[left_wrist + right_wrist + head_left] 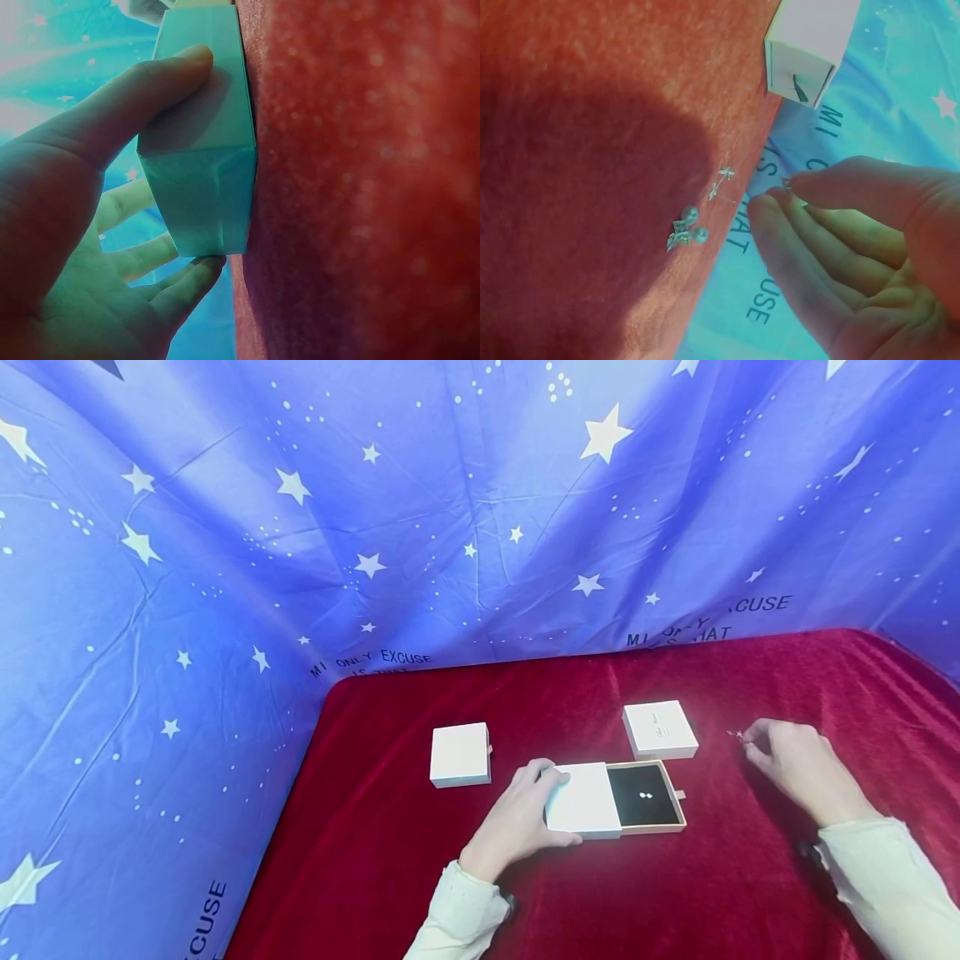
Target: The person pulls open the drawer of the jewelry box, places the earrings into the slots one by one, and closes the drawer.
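My left hand [521, 810] grips the white sleeve of a jewelry box [581, 802], thumb along the near side and fingers over the far left part. The box's drawer [671, 828] is slid out to the right; two small pale stud earrings [646, 795] sit on its black pad. To the right, my right hand [802, 768] pinches a tiny silvery earring [787, 182] between thumb and forefinger, mostly hidden by the fingertips. On the cloth beside that hand lie star earrings [721, 181] and pearl earrings [688, 227].
A closed white box [459, 753] stands at the left, and another with lettering [660, 729] behind the open drawer. Red velvet cloth [360, 877] covers the table. A blue star-printed curtain [450, 510] hangs around its back and left.
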Demonstrator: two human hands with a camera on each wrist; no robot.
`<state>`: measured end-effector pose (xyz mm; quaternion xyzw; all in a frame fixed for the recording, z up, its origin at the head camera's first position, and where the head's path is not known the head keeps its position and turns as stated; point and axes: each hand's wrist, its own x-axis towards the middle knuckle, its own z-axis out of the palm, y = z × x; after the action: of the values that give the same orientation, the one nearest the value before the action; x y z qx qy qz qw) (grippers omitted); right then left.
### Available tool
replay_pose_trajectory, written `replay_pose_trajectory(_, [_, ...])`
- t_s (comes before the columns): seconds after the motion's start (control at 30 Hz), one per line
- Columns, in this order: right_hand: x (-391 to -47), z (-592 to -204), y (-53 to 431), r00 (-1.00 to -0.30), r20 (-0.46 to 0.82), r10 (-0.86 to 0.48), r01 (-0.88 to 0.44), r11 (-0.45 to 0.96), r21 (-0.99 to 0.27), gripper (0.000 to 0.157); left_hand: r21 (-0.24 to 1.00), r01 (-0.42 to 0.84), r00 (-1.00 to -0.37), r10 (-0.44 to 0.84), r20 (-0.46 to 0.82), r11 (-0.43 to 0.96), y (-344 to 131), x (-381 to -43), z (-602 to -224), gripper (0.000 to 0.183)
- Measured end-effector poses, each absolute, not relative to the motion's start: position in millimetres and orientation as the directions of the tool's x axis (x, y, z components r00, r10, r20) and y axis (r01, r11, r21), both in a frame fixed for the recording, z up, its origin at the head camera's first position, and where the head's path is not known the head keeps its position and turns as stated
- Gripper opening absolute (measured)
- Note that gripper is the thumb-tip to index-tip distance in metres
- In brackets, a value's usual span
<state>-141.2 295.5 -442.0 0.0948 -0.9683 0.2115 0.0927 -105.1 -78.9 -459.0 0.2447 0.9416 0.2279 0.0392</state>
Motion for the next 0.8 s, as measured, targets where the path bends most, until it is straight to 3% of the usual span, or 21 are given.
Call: replay_pose_trajectory(0.8, [-128,-431,266,-0.877,0.428,-0.217,-0.404,0.815,-0.415,0.017,0.440,0.460,-0.871,0.488,0.055,0.772,-80,-107,-463,0.077])
